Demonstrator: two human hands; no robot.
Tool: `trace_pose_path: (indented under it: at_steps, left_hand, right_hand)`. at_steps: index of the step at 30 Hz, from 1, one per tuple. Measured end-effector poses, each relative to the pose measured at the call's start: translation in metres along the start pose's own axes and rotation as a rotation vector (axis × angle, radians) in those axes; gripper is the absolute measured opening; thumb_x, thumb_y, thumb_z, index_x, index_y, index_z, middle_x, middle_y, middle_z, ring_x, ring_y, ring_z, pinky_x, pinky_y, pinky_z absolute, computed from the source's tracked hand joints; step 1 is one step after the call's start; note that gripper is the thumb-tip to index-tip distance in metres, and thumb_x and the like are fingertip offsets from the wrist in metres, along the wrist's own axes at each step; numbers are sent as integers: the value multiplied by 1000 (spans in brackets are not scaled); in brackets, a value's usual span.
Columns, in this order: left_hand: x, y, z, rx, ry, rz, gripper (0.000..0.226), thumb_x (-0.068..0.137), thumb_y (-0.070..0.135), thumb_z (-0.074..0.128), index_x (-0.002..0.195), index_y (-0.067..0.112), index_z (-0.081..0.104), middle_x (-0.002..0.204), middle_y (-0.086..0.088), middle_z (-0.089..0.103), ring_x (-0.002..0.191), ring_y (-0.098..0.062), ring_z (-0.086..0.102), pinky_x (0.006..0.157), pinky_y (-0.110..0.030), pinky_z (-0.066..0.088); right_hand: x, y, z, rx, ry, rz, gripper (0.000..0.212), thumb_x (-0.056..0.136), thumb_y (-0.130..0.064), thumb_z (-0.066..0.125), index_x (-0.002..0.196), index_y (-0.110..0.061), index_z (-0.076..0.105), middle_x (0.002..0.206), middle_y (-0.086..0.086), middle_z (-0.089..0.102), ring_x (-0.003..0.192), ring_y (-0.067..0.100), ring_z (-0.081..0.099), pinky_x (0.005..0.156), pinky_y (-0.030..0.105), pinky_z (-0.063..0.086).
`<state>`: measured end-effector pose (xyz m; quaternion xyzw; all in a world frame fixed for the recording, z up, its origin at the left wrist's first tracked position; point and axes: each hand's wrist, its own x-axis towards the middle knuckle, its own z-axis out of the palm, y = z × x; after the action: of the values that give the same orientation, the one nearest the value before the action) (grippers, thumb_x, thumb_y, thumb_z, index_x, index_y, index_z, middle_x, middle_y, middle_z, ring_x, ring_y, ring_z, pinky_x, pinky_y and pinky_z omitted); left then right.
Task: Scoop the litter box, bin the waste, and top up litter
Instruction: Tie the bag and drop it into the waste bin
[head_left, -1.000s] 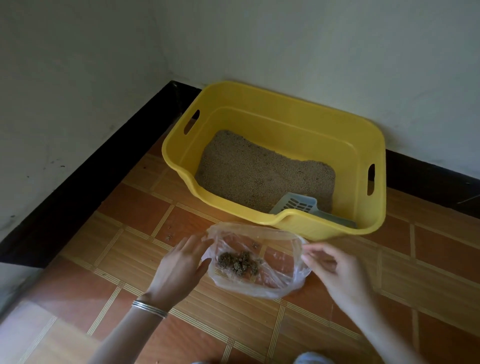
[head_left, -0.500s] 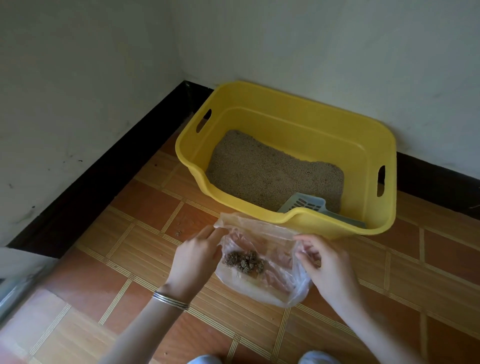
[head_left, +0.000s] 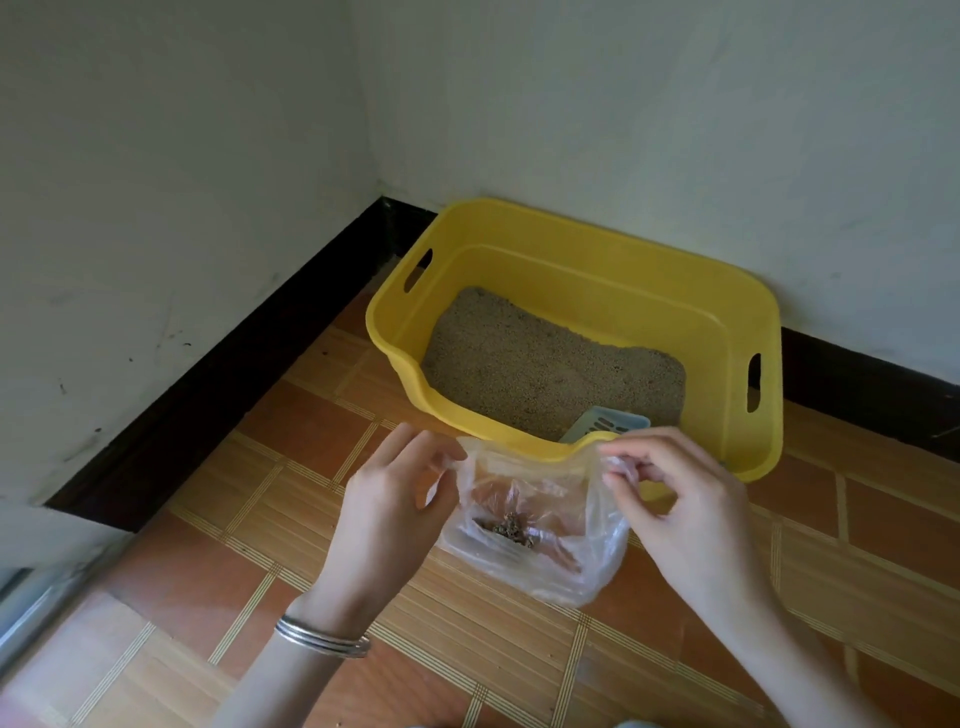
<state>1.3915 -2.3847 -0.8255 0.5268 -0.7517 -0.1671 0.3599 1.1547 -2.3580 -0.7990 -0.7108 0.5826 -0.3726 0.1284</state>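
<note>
The left grip (head_left: 395, 499) pinches one top edge of a clear plastic bag (head_left: 545, 561). The right grip (head_left: 680, 499) pinches the other edge, with its fingers curled tight. Brown clumps of waste (head_left: 506, 527) sit low in the bag, between the two grips. Just past the grips, a yellow litter box (head_left: 597, 244) stands on a floor (head_left: 249, 519) of orange-brown tiles with thin pale lines. Sandy litter (head_left: 545, 364) and a pale blue scoop (head_left: 605, 423) lie inside, the scoop nearest the right grip. The box sits in a corner of white walls (head_left: 156, 156) with a black strip (head_left: 234, 358) along the bottom.
</note>
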Motion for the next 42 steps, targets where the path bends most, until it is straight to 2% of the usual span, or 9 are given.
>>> trace_pose_path:
  at_steps: [6, 14, 18, 22, 28, 33, 37, 40, 42]
  left_hand:
    - [11, 23, -27, -69, 113, 52, 7, 79, 11, 65, 83, 16, 64, 83, 8, 56, 79, -4, 57, 69, -16, 47]
    - [21, 43, -36, -165, 156, 137, 25, 83, 5, 63, 87, 28, 55, 87, 5, 58, 84, -7, 59, 73, -14, 45]
    - [19, 38, -36, -200, 175, 37, 13, 82, 6, 61, 85, 19, 62, 87, 5, 59, 84, -12, 60, 71, -27, 50]
    - [19, 39, -45, -208, 236, 29, 13, 81, 4, 61, 85, 16, 62, 88, 4, 59, 83, -14, 59, 71, -24, 49]
    - [29, 40, -43, -198, 251, 43, 12, 83, 5, 61, 91, 14, 63, 89, 3, 60, 84, -14, 59, 73, -22, 48]
    - [25, 26, -19, -257, 146, -102, 27, 83, 13, 70, 108, 21, 63, 93, 9, 65, 88, -13, 63, 78, -30, 53]
    - [24, 15, -17, -184, 120, -172, 23, 77, 16, 72, 99, 22, 66, 90, 13, 66, 85, -6, 63, 76, -24, 52]
    - [30, 16, -22, -177, 130, -149, 12, 78, 23, 69, 89, 20, 66, 87, 14, 65, 86, -6, 63, 77, -23, 50]
    - [35, 19, -24, -180, 137, -112, 11, 82, 29, 69, 87, 21, 65, 93, 13, 65, 91, -7, 61, 79, -24, 50]
  right_hand:
    - [16, -11, -15, -24, 47, -78, 15, 74, 2, 71, 84, -9, 70, 88, -4, 65, 74, 5, 59, 69, 13, 48]
    - [35, -26, -19, -17, 43, -199, 13, 74, 4, 72, 80, -8, 71, 88, -2, 66, 72, 6, 60, 67, 15, 49]
    - [38, -30, -22, 27, 57, -167, 15, 75, 3, 72, 84, -9, 71, 95, 0, 64, 73, 9, 61, 66, 19, 51]
    - [43, -38, -32, 72, 104, -108, 19, 75, 0, 72, 92, -9, 69, 106, 4, 55, 76, 11, 62, 67, 27, 54]
    - [49, -52, -30, 152, 75, -242, 23, 76, 4, 71, 97, -3, 65, 102, 9, 53, 82, 13, 62, 74, 22, 53]
    - [46, -17, 2, 259, -90, 166, 11, 82, -24, 65, 85, -16, 58, 80, -2, 64, 77, 10, 63, 67, 23, 51]
    - [44, -11, 4, 121, -83, -3, 20, 87, -39, 54, 79, -21, 49, 91, -7, 56, 96, 10, 54, 83, 30, 45]
    - [52, -15, 5, 366, -165, 30, 24, 90, -39, 47, 80, -17, 48, 107, -5, 58, 113, 12, 53, 94, 32, 43]
    - [57, -19, 7, 626, -257, 86, 26, 94, -34, 46, 85, -10, 49, 96, 0, 66, 99, 14, 62, 89, 31, 47]
